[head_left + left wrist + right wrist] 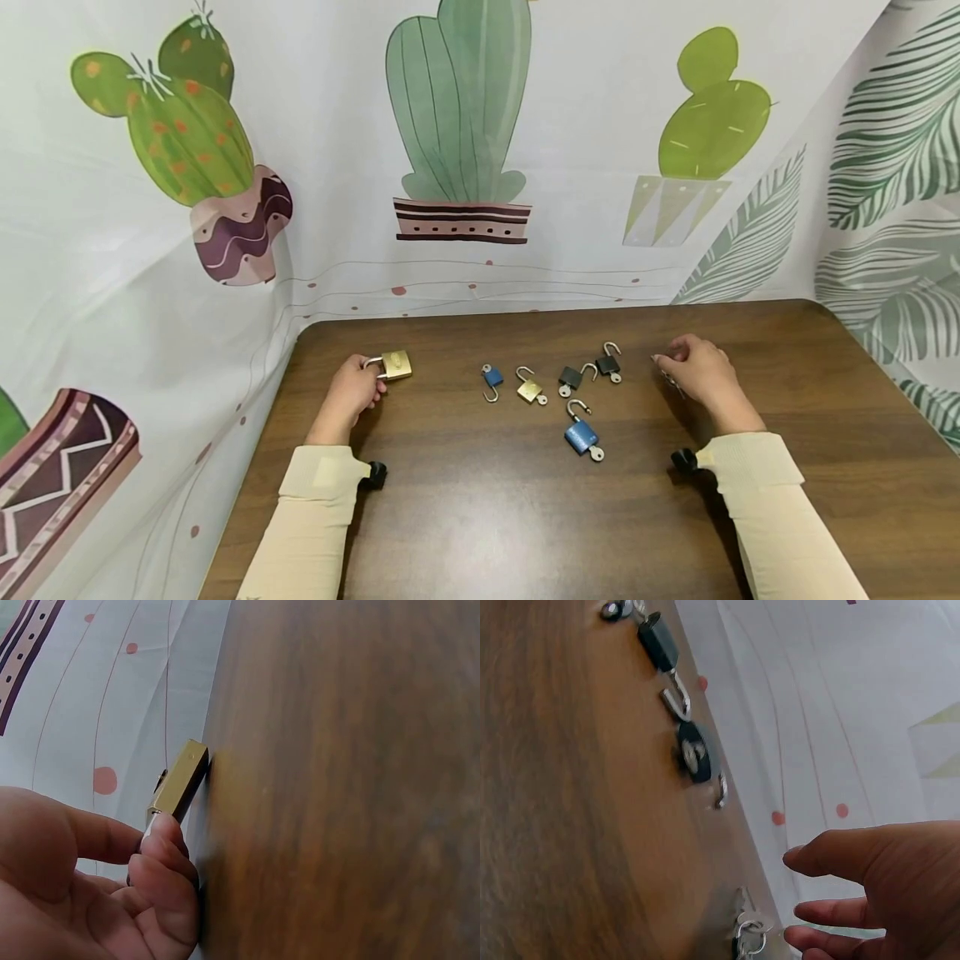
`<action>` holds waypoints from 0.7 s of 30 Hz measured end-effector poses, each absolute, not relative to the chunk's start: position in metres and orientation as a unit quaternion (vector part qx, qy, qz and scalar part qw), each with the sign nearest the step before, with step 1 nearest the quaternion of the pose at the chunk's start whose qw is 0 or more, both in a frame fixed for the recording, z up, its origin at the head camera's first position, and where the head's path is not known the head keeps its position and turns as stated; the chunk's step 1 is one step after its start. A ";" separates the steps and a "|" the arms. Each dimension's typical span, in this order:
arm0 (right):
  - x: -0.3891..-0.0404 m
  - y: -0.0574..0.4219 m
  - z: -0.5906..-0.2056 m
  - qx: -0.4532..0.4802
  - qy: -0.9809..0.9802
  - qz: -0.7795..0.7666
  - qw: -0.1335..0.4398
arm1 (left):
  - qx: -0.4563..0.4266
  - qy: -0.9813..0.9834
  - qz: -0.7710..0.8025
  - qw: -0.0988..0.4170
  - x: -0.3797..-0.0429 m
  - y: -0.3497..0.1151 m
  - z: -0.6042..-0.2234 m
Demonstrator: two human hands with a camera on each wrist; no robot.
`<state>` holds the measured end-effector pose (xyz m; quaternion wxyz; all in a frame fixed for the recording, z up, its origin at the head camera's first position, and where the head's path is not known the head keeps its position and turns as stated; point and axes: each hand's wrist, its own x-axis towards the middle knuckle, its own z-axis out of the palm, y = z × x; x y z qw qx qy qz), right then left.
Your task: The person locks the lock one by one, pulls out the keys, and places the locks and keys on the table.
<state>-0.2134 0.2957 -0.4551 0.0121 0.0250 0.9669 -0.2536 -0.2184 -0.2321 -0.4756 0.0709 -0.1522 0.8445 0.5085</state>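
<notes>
By its shackle, my left hand [349,393] pinches a large brass padlock [397,365] at the table's left side. The left wrist view shows the padlock [180,778] tilted close over the wood, its shackle mostly hidden by the fingers. My right hand [703,372] hovers at the right side, thumb and fingers apart with nothing between them. Beside its fingertips, a bunch of keys on a ring [754,927] lies on the table, partly cut off by the frame. Nearest to that hand among the locks is a black padlock [608,365] with its shackle open and a key in it.
Between the hands lie more padlocks with open shackles: a small blue one [492,377], a small brass one [529,391], another black one [570,380] and a larger blue one [581,437]. Behind the brown table [480,525] hangs a cactus-print cloth [585,167].
</notes>
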 end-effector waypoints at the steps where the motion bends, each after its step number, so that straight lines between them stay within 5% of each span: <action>1: -0.213 0.295 -0.454 0.022 0.966 -0.257 0.015 | -0.152 0.847 0.504 0.071 -0.218 -0.232 -0.476; 21: -0.197 0.248 -0.442 -0.045 0.965 -0.253 0.044 | -0.123 0.941 0.308 0.069 -0.211 -0.234 -0.469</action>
